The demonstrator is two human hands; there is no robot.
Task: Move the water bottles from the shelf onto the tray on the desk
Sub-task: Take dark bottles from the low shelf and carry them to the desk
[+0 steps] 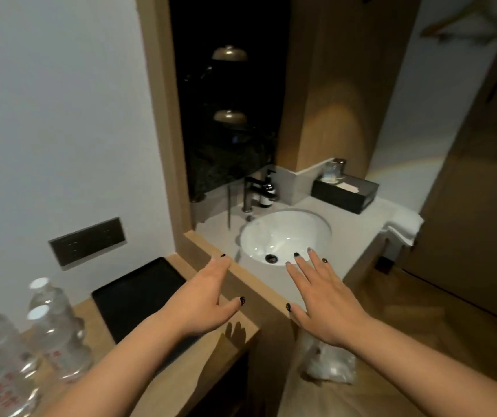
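Observation:
Several clear water bottles [51, 329] with white caps and red print stand at the lower left on a wooden surface [96, 332]. Just right of them lies a flat black tray [133, 293] with nothing on it. My left hand [202, 299] hovers above the tray's right edge, fingers apart and holding nothing. My right hand [322, 299] is stretched out further right, over the front rim of the sink counter, fingers spread and holding nothing. Both hands are apart from the bottles.
A white round sink [286, 233] with a dark faucet [248, 191] and a pump bottle [266, 191] sits ahead. A black box [346, 194] and folded white towel [403, 227] lie at the counter's right. A dark socket panel [87, 240] is on the wall.

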